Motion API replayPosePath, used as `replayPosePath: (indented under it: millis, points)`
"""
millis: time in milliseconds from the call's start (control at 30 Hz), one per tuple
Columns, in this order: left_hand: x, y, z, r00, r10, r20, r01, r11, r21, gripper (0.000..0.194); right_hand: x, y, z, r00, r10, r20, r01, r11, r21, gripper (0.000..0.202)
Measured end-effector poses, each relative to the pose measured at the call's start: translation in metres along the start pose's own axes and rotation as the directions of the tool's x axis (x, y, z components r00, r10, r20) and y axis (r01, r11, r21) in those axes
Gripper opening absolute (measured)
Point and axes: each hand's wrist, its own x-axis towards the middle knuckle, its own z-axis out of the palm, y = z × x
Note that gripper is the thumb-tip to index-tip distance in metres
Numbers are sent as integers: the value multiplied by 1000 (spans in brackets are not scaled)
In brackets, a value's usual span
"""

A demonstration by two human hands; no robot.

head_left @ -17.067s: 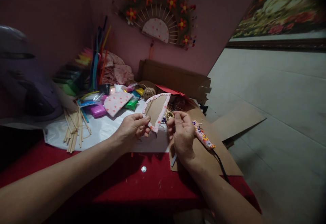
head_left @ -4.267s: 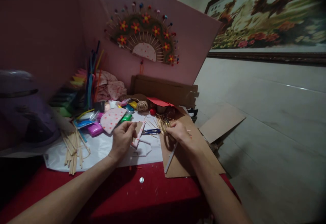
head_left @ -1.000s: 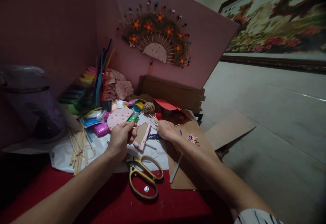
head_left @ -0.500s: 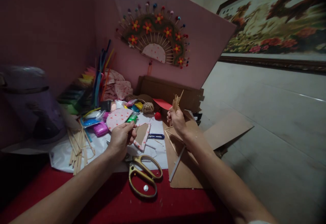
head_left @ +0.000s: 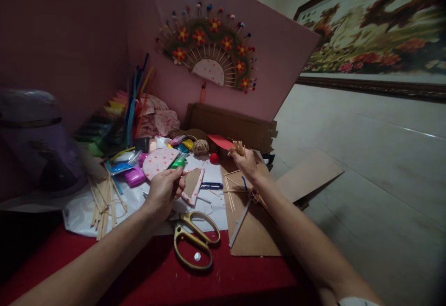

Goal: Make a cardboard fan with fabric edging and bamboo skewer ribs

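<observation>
My right hand [head_left: 246, 164] is closed around a bundle of thin wooden sticks [head_left: 239, 147], held above the brown cardboard sheet [head_left: 259, 245]. Several loose sticks [head_left: 229, 199] lie on that sheet below the wrist, beside a pale grey strip [head_left: 240, 224]. My left hand [head_left: 163, 192] has its fingers pinched together; whatever is between them is too small to make out. Right by its fingertips is a cardboard piece edged with pink dotted fabric [head_left: 193, 185]. A dotted fabric half-round [head_left: 159, 162] lies just behind this hand. Gold-handled scissors [head_left: 195, 241] rest in front, blades partly hidden.
A blue cutter [head_left: 212, 185] lies on white paper. To the left are more wooden sticks [head_left: 104, 204] and coloured clay packets [head_left: 135, 176]. Behind stand twine [head_left: 200, 146], a red ball [head_left: 214, 158] and a pink board with a decorated fan [head_left: 209, 50].
My right hand has turned, so the stick bundle now looks shorter and points away. More of the loose sticks and a blue piece show on the cardboard. My left hand stays pinched.
</observation>
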Motion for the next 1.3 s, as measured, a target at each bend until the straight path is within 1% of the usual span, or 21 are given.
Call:
replayPosePath:
  millis: [67, 100, 167, 267, 300, 367, 467, 567, 667, 767, 900, 1000, 1167, 1300]
  points:
    - [-1, 1, 1, 1000, -4, 7, 4, 1000, -4, 18, 7, 0, -16, 996, 11, 93, 13, 967, -256, 26]
    - [-1, 1, 1, 1000, -8, 8, 8, 1000, -4, 18, 9, 2, -21, 988, 27, 152, 33, 925, -378, 21]
    - [-2, 2, 2, 1000, -15, 10, 15, 1000, -1, 18, 8, 7, -23, 960, 75, 270, 90, 830, -550, 14]
    - [-2, 3, 3, 1000, -24, 5, 24, 1000, 0, 18, 4, 13, -14, 914, 131, 385, 186, 708, -682, 8]
    - [-2, 3, 3, 1000, -29, 2, 29, 1000, -2, 17, 3, 14, -11, 903, 138, 406, 209, 685, -698, 8]
    - [-1, 3, 2, 999, -37, 1, 37, 999, -6, 15, 4, 14, -7, 896, 133, 424, 234, 671, -704, 9]
    - [1, 3, 2, 999, -42, -6, 41, 999, -5, 14, 13, 11, -9, 916, 86, 391, 217, 713, -666, 10]
    - [3, 2, 1, 999, -46, -24, 46, 999, -1, 14, 26, 8, -17, 956, 25, 291, 150, 812, -564, 14]
    - [3, 1, 1, 998, -58, -19, 58, 998, -3, 13, 34, 7, -23, 979, 12, 203, 66, 925, -375, 16]
    - [3, 1, 1, 997, -72, -16, 72, 997, -9, 13, 31, 7, -23, 982, 56, 183, -30, 989, -142, 19]
    - [3, 0, 0, 996, -88, -11, 88, 996, -16, 12, 20, 5, -20, 970, 105, 221, -132, 985, 107, 17]
    - [3, -1, -1, 995, -101, -17, 101, 995, -16, 12, 11, 2, -21, 960, 128, 249, -182, 961, 208, 15]
    - [3, -2, 0, 995, -101, -12, 101, 995, -22, 12, 4, 3, -21, 950, 153, 272, -223, 942, 251, 11]
    - [3, 0, 2, 994, -111, -9, 111, 993, -26, 12, -2, 5, -19, 935, 159, 317, -221, 960, 172, 12]
